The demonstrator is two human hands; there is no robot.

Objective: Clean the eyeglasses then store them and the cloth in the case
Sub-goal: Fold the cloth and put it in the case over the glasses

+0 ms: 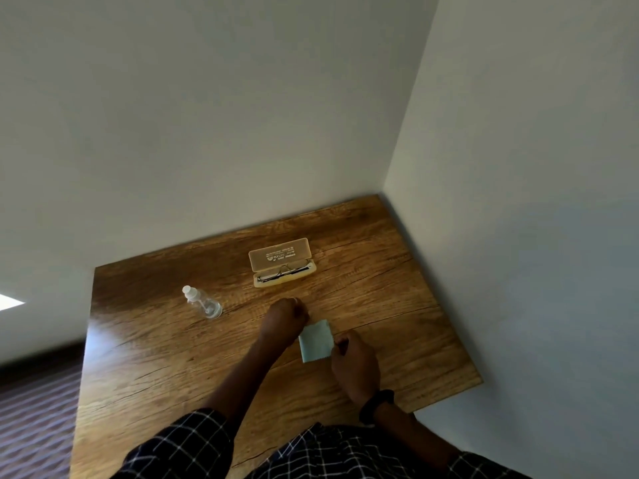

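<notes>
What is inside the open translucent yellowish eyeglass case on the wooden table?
The open translucent yellowish eyeglass case holds thin metal-framed eyeglasses, folded. What lies beneath them cannot be seen. The pale green cloth is outside, between both hands.

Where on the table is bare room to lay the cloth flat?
Bare wood lies right of the cloth toward the wall, and near-left below the spray bottle. Crowded: the middle, where left hand and right hand hold it, below the case.

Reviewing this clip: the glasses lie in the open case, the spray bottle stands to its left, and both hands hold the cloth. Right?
Not quite. The head view shows the spray bottle lying on its side, not standing. The rest holds: glasses in the open case, left hand and right hand on the cloth.
</notes>
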